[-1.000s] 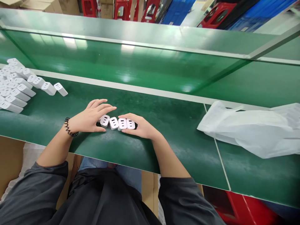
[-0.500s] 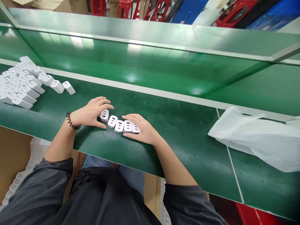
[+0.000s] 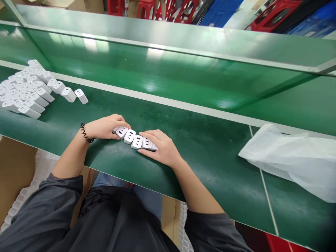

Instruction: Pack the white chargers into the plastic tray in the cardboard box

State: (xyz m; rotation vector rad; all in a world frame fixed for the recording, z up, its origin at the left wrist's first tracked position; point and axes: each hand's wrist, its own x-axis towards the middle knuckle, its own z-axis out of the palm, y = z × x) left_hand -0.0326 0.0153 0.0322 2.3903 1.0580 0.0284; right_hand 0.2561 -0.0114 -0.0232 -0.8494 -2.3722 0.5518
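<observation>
A short row of white charger blocks [image 3: 137,141], port faces up, lies on the green bench between my hands. My left hand [image 3: 111,126] is closed around the charger [image 3: 121,131] at the left end, thumb in front and fingers behind; part of another block shows under the fingers. At the other end, my right hand [image 3: 161,147] grips the chargers [image 3: 147,143] there, its thumb along the near side and fingers over the far side. My right palm partly hides the last block. The middle charger [image 3: 129,136] stands slightly angled between the two grips.
At the far left is a dense cluster of white chargers [image 3: 26,91], with a few trailing off toward a single charger [image 3: 81,96]. A white plastic bag [image 3: 291,157] lies at right. A raised ledge [image 3: 157,92] runs behind. Below the front edge are cardboard boxes [image 3: 18,168].
My left hand has moved slightly right and closed on the left-end chargers; its fingers were spread before. My right hand stays on the other end, and the row sits closer together.
</observation>
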